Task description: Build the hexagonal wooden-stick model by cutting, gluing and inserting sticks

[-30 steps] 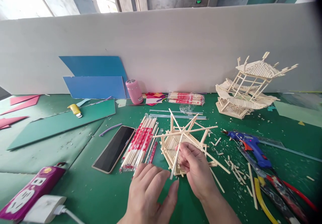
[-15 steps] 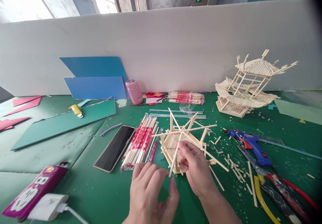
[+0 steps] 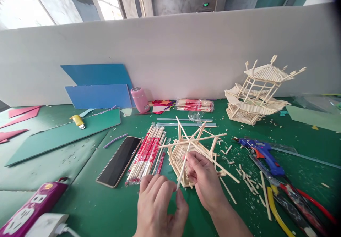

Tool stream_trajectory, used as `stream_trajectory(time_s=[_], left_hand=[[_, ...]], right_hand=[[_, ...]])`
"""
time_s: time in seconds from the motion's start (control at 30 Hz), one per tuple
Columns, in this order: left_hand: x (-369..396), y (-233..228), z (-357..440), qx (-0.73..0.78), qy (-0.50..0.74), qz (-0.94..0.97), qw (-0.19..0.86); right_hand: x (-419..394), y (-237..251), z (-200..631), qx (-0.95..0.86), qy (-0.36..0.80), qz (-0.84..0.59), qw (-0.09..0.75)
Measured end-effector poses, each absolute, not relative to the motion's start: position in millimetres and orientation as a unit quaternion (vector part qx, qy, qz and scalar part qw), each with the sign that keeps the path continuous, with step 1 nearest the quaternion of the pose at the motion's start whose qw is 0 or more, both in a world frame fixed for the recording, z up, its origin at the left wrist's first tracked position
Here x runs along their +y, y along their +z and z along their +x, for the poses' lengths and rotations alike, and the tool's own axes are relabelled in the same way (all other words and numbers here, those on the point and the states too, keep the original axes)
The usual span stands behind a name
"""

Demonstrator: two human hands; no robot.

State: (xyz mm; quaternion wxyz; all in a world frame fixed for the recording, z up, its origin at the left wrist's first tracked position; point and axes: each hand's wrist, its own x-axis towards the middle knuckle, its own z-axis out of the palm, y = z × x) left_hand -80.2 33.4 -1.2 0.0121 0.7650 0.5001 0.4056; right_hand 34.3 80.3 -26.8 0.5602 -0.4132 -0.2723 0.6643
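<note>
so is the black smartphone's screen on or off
Off: the black smartphone lies flat on the green table mat, face up beside the bundle of red-wrapped wooden chopsticks, its screen dark.

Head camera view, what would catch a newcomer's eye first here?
Probably the half-built stick frame at the centre of the green mat, where the right hand and left hand together pinch one thin stick. Next, the finished stick pavilion standing far right by the white wall, and the blue glue gun lying among offcuts.
</note>
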Motion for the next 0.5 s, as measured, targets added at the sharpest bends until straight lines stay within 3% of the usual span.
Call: stream_trajectory(time_s=[0.5], left_hand=[[36.7, -7.2, -78.3, 0.490, 0.439, 0.753, -0.009]], right_hand=[[80.3, -28.1, 34.0, -0.274, 0.669, -0.406, 0.559]])
